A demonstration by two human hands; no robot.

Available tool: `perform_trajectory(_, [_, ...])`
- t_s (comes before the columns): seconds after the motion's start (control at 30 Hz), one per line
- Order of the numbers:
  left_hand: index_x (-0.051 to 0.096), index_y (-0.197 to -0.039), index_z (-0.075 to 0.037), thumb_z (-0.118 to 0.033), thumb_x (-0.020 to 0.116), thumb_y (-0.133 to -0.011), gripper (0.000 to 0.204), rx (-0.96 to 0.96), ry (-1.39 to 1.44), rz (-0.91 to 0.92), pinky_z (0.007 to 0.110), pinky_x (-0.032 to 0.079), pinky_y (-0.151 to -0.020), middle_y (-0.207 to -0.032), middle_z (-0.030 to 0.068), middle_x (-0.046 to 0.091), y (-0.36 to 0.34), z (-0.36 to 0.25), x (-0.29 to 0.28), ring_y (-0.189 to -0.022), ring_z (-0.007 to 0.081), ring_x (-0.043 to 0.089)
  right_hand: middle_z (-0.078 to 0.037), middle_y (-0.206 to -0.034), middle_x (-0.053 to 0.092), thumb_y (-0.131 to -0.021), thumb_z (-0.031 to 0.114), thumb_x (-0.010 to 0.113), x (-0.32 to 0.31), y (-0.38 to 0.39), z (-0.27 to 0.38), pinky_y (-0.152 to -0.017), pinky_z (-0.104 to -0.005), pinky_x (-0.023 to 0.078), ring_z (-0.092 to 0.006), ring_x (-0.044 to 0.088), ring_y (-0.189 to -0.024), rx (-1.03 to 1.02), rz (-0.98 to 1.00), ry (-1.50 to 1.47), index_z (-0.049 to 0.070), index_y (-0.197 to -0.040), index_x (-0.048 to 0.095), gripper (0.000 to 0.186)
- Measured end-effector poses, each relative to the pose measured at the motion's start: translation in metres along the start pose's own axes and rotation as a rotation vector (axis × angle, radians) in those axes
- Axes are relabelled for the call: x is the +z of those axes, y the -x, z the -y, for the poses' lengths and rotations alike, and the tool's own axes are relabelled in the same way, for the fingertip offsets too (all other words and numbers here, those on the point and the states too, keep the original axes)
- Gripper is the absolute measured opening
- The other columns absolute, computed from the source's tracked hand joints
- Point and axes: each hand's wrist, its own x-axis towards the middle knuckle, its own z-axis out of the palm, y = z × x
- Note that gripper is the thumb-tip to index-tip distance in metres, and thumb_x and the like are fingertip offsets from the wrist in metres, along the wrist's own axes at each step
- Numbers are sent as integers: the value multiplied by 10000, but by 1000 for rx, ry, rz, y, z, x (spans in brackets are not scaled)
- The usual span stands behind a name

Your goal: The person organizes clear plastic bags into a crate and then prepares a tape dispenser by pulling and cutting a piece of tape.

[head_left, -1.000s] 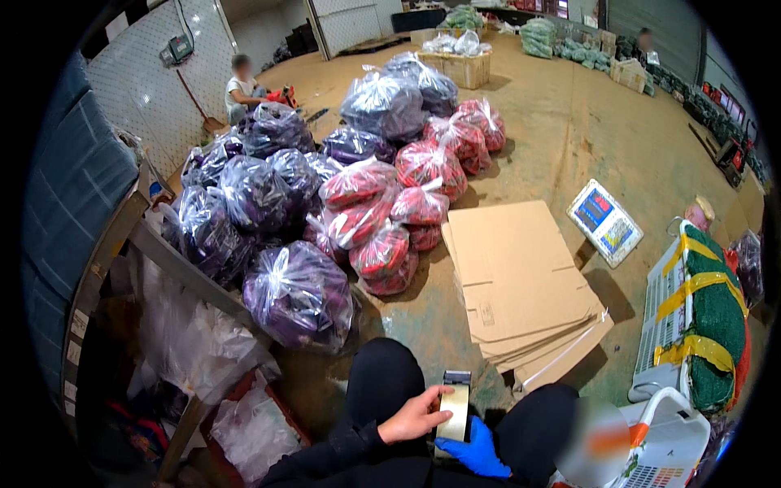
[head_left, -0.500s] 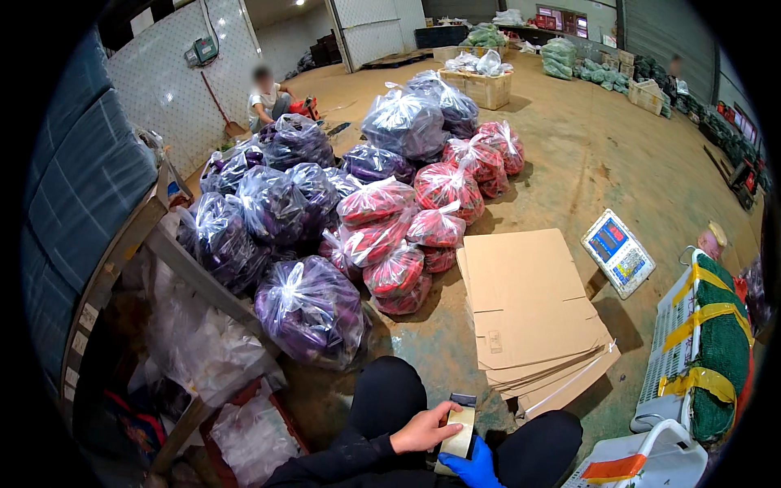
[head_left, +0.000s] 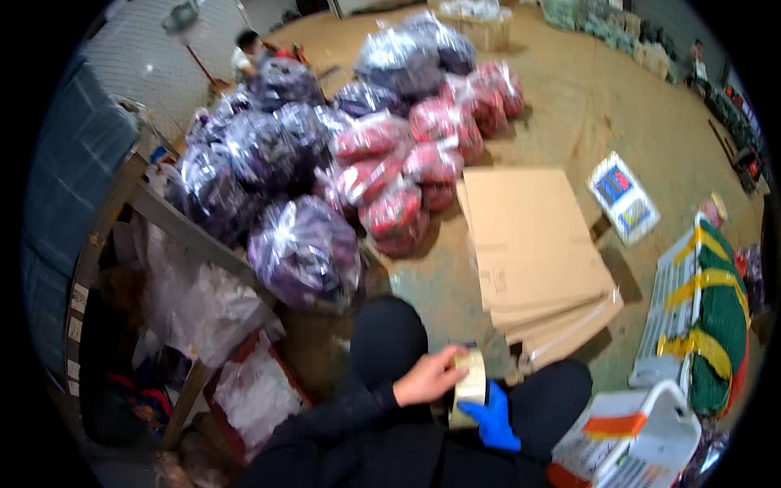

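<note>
Low in front of me, between my knees, I hold a pale yellow roll (head_left: 469,389) that looks like packing tape. My left hand (head_left: 431,376) is bare and reaches in from the left, its fingers bent over the upper part of the roll. In a blue glove, my right hand (head_left: 493,416) grips the roll's right side lower down. The hands are slightly blurred. Just beyond them, to the right, lies a stack of flat brown cardboard (head_left: 533,244) on the floor.
Clear bags of purple produce (head_left: 307,252) and bags of red produce (head_left: 390,207) are heaped ahead. A scale display (head_left: 624,199) stands right of the cardboard. White baskets (head_left: 626,431) flank my right; a wooden frame (head_left: 195,232) stands left. A person (head_left: 244,58) crouches behind the heap.
The view has tipped downward, so the heap and cardboard sit higher in the picture. My hands have lifted a little, and the roll has turned; the dark part at its top no longer shows.
</note>
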Motion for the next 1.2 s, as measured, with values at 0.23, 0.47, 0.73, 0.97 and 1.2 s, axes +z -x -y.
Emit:
perform_trajectory(0.23, [426, -1145, -48, -157, 512, -870, 307, -25, 41, 8, 288, 415, -553, -660, 82, 501, 12, -26, -4, -595, 149, 509, -75, -943, 579, -686, 128, 719, -2, 7, -2, -729, -283, 453, -135, 545, -844, 39, -26, 86, 6, -1059, 495, 452])
perform_trajectory(0.47, [421, -1200, -21, -279, 588, -826, 484, -23, -170, 83, 331, 459, -564, -687, 139, 582, 24, -29, -11, -618, 229, 590, -112, -865, 593, -624, 260, 764, 2, 13, -2, -676, -324, 458, -198, 573, -781, -50, 28, 375, 4, -973, 538, 488])
perform_trajectory(0.73, [524, -1108, -14, -339, 587, -808, 446, 147, -447, 52, 413, 475, -565, -664, 216, 579, 24, -22, -16, -629, 366, 588, -163, -770, 586, -574, 360, 770, 5, 19, 7, -615, -372, 443, -309, 578, -714, -179, 39, 697, 15, -841, 580, 476])
perform_trajectory(0.97, [516, -1141, -63, -419, 581, -793, 502, 145, -579, 64, 414, 484, -563, -722, 216, 583, 31, -11, -20, -632, 366, 589, -163, -822, 604, -607, 327, 762, 7, 16, -7, -657, -370, 461, -295, 596, -758, -81, 107, 640, 10, -892, 573, 467])
perform_trajectory(1.2, [560, -1065, -62, -407, 552, -818, 425, 201, -606, 95, 444, 460, -494, -598, 210, 553, 26, -22, -18, -544, 378, 565, -131, -874, 622, -645, 217, 771, 10, 30, -6, -689, -314, 486, -175, 602, -786, 10, 39, 420, -22, -990, 547, 475])
